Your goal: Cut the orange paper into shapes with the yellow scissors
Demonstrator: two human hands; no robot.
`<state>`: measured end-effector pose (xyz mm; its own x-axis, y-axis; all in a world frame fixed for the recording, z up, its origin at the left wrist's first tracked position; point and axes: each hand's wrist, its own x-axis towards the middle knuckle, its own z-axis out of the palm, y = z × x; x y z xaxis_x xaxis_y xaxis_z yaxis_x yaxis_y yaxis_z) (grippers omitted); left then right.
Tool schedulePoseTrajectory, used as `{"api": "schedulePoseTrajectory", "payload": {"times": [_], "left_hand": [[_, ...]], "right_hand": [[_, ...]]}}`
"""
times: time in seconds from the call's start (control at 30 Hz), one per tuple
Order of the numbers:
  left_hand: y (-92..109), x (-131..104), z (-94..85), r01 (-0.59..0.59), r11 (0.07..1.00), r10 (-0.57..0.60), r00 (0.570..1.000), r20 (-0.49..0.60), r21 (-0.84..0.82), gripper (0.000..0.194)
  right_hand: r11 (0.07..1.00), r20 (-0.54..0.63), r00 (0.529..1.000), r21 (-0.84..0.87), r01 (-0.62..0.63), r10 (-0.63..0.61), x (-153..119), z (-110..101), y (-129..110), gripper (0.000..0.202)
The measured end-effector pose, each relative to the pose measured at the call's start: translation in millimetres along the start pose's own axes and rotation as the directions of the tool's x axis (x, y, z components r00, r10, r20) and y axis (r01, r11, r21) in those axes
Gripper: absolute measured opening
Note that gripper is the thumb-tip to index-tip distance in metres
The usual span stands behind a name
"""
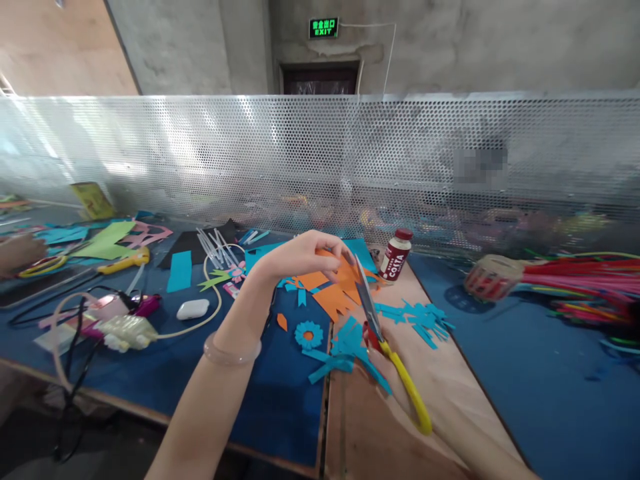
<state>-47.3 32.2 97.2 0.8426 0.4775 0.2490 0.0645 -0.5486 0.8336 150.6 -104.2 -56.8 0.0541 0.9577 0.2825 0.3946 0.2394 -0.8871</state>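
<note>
The orange paper (pixel 336 288) was matt and flat, cut with a jagged edge. The scissors (pixel 387 347) had dull grey metal blades and glossy yellow plastic handles. Blue scraps (pixel 350 343) of thin matt paper lay about. The table (pixel 435 393) showed bare, smooth wood in the middle, with matt blue covering on either side. The bottle (pixel 395 255) looked like glossy plastic with a red cap. The screen (pixel 320 153) behind was perforated metal with a soft sheen. A smooth, translucent bangle (pixel 231 352) sat on the left wrist.
</note>
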Motion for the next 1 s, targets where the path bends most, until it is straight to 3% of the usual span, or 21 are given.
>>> {"api": "schedulePoseTrajectory", "payload": {"times": [0.2, 0.3, 0.37, 0.53, 0.67, 0.8, 0.93, 0.97, 1.0], "left_hand": [[-10, -14, -23.2, 0.128, 0.987, -0.116, 0.987, -0.112, 0.100, 0.021], [-21, -14, -29.7, 0.225, 0.946, -0.215, 0.974, -0.068, 0.232, 0.027], [-27, -10, -27.9, 0.226, 0.929, -0.235, 0.972, -0.003, 0.295, 0.028], [-38, 10, -5.8, 0.166, 0.909, -0.248, 0.953, 0.176, 0.381, 0.028], [-45, 24, 13.6, 0.202, 0.877, -0.343, 0.898, 0.275, 0.436, 0.033], [-48, 30, 29.4, 0.173, 0.869, -0.353, 0.874, 0.335, 0.464, 0.031], [-48, 36, 53.2, 0.172, 0.874, -0.354, 0.867, 0.351, 0.455, 0.023], [-48, 38, 60.3, 0.155, 0.872, -0.350, 0.860, 0.371, 0.464, 0.020], [-47, 40, 67.4, 0.135, 0.869, -0.347, 0.852, 0.391, 0.476, 0.018]], "right_hand": [[0.992, -0.058, 0.998, -0.121, -0.028, 0.021, 16, -19, 0, 0.025], [0.912, -0.130, 0.991, -0.404, -0.067, 0.015, 34, -42, 15, 0.015], [0.863, -0.179, 0.983, -0.492, -0.116, 0.030, 47, -58, 31, 0.014], [0.598, -0.172, 0.984, -0.785, -0.161, 0.039, 67, -84, 71, 0.039], [0.483, -0.129, 0.986, -0.860, -0.163, 0.102, 74, -96, 91, 0.042], [0.454, -0.086, 0.983, -0.878, -0.151, 0.161, 76, -104, 99, 0.034], [0.420, -0.111, 0.991, -0.897, -0.135, 0.081, 68, -98, 76, 0.040], [0.478, -0.106, 0.994, -0.873, -0.099, 0.014, 64, -93, 65, 0.039], [0.608, -0.033, 0.999, -0.794, -0.011, -0.025, 60, -86, 53, 0.037]]}}
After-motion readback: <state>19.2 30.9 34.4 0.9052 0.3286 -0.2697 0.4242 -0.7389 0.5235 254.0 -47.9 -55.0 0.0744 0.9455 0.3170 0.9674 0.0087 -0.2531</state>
